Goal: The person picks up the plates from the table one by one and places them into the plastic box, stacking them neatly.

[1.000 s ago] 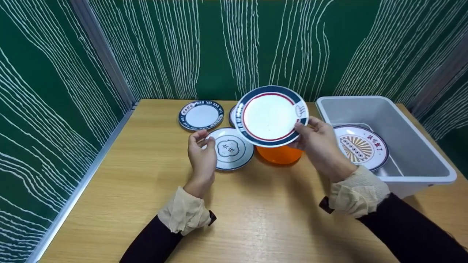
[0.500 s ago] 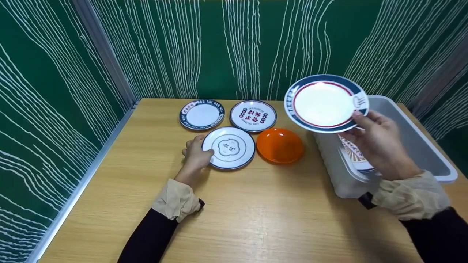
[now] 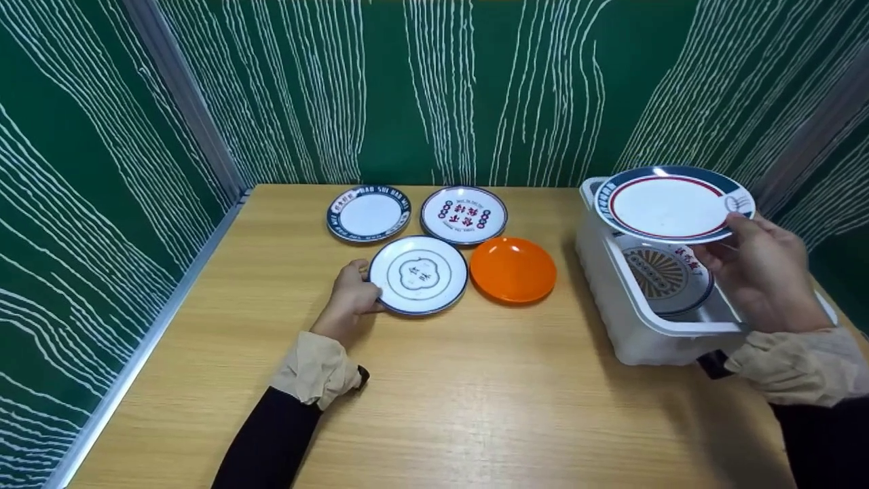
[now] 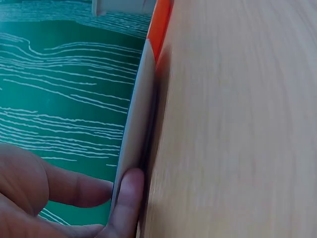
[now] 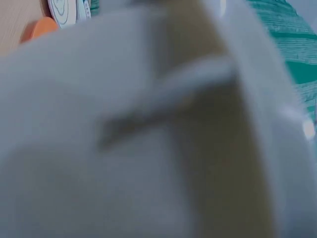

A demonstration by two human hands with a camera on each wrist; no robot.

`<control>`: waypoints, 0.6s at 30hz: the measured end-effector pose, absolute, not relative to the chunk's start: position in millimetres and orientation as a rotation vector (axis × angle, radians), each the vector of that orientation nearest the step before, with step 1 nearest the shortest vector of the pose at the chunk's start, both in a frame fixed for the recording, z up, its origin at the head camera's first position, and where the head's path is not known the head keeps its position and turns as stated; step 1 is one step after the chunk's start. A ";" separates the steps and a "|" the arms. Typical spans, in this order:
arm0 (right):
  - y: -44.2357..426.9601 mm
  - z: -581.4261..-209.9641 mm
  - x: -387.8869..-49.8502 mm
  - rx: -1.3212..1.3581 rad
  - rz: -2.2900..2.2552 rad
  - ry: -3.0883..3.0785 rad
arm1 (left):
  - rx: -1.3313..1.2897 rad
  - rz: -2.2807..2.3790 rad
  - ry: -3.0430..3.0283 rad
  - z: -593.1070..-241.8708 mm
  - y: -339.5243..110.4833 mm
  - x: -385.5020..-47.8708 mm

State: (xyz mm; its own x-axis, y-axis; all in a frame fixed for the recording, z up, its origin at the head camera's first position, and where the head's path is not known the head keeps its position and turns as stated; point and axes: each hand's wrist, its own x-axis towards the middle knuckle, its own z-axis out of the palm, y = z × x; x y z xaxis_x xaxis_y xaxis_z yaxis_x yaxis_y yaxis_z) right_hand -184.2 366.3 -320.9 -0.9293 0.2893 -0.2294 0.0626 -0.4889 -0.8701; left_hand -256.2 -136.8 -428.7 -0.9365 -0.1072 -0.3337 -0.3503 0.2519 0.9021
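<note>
Moved farther right since half a second before: blue-rimmed plate, carried by the right hand to above the pale box. Was pinched at its near right edge, between thumb and fingers. Being round, offered no long axis; was situated toward the far left of the right hand, well apart from the left hand. Seen lower, inside the box: sunburst plate. Pinched between thumb and fingers of the left hand, by its left edge: flower plate, beside the orange plate, at the worktop; could not tell whether slightly raised. Could confirm little from the blurred right wrist view.
</note>
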 end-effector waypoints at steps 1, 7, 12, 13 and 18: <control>368.5 -321.9 -185.5 -0.549 2.519 -1.538 | -0.441 1.779 2.291 -428.7 -137.3 -256.7; 380.0 -326.7 -192.6 -0.658 2.359 -1.745 | -0.469 1.891 2.155 -428.3 -138.1 -257.9; 385.9 -329.5 -194.1 -0.759 2.360 -1.884 | -0.489 1.916 2.138 -425.1 -136.4 -255.6; 386.9 -329.1 -194.0 -0.780 2.378 -1.913 | -0.493 1.920 2.141 -424.2 -135.8 -254.9; 391.8 -326.1 -194.2 -0.877 2.470 -1.984 | -0.474 1.966 2.136 -420.5 -132.6 -253.3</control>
State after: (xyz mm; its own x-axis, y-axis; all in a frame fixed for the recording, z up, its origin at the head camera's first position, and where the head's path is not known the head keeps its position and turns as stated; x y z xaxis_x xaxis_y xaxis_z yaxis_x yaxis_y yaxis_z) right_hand -194.2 391.8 -326.1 -0.8478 0.2108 -0.4866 0.4296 -0.2648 -0.8633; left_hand -253.3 -132.6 -420.5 -0.9285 -0.0987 -0.3580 -0.3649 0.0642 0.9288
